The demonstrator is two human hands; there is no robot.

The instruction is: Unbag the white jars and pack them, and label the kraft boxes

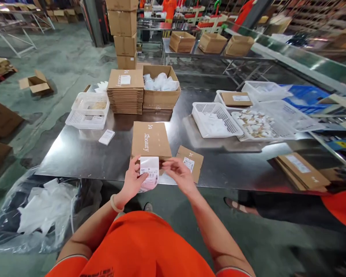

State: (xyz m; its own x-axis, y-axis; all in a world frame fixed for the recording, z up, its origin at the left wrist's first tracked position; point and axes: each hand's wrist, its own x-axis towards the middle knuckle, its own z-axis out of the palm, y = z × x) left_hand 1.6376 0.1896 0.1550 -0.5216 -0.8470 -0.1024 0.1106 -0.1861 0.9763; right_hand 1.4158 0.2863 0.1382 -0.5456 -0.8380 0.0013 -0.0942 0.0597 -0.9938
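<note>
In front of me on the metal table lies a stack of flat brown cardboard boxes [151,140] with white lettering. My left hand [133,177] is at its near left edge, thumb and fingers closed on a printed shipping label [150,171] that curls down past the table edge. My right hand [180,175] is at the near right corner, fingers bent and near the label's right side; whether it pinches anything is unclear. Just right of it a flat brown carton [193,159] with a white label lies on the table, partly behind my hand.
A small stack of white cards [106,137] lies to the left. Behind stand a tall stack of flat cartons [125,96] and an open box [161,100] of plastic bags. White baskets [216,127] sit right. A lined bin [46,211] stands lower left; a co-worker [340,207] is at right.
</note>
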